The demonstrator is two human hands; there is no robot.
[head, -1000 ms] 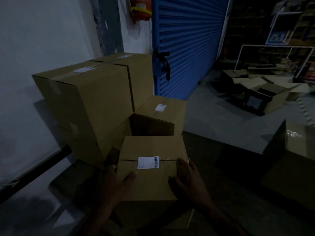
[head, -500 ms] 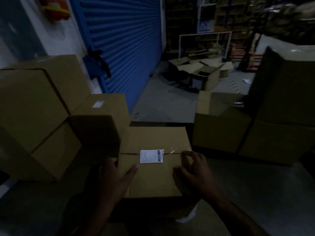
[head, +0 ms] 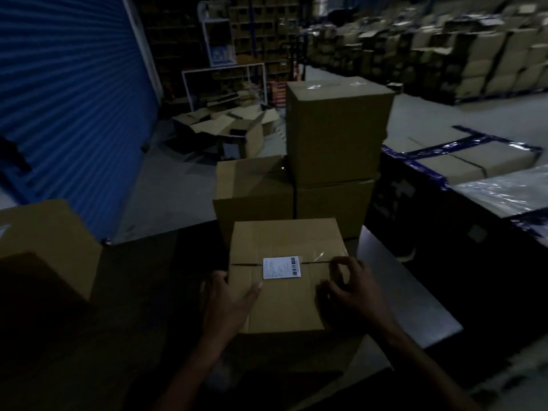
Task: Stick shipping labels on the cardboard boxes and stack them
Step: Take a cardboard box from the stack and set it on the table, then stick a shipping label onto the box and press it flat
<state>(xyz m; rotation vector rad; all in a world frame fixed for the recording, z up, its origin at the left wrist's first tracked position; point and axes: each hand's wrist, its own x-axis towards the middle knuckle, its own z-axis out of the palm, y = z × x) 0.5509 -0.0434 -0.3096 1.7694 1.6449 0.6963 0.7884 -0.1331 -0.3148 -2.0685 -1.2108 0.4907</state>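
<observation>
A brown cardboard box (head: 284, 304) is in front of me, held between both hands. A white shipping label (head: 281, 267) with a barcode is stuck on its top over the taped seam. My left hand (head: 228, 301) grips the box's left side, thumb lying on the top. My right hand (head: 353, 289) clasps the right top edge with curled fingers. Just behind stand three unlabelled boxes: a low one (head: 252, 197), another (head: 332, 206) beside it, and one (head: 335, 129) stacked on top.
A labelled box (head: 44, 241) sits at the left edge. A blue roller shutter (head: 68, 93) fills the left. Open flattened cartons (head: 225, 132) lie on the grey floor behind. Blue-taped cartons (head: 462, 161) and wrapped goods are at the right; stacked boxes line the far right.
My view has swung to the right with the box still in both hands. The labelled stack by the wall has slid out of view left; the unlabelled boxes now stand straight ahead.
</observation>
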